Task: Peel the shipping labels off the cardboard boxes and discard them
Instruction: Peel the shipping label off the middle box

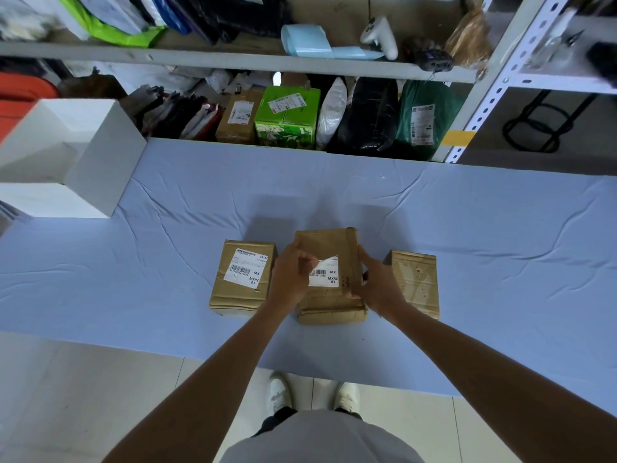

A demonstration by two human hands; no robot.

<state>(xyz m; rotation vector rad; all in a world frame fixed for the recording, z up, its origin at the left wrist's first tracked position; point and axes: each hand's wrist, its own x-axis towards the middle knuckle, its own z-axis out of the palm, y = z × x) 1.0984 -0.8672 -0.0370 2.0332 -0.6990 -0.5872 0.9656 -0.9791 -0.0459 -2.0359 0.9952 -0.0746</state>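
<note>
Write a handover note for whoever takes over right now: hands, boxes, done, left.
Left hand: pinching the lifted upper-left corner of the middle box's label, mid-peel.
Right hand: bracing the middle box on its right side.
Boxes: three in a row on the blue-covered table. The left box has its label fully stuck on. The right box shows no label on its top, only tape residue.
Done: apparently the right box; the middle label is partly lifted.
Left: finish the middle peel, strip the left box, discard the labels. No bin is clearly visible.
</note>
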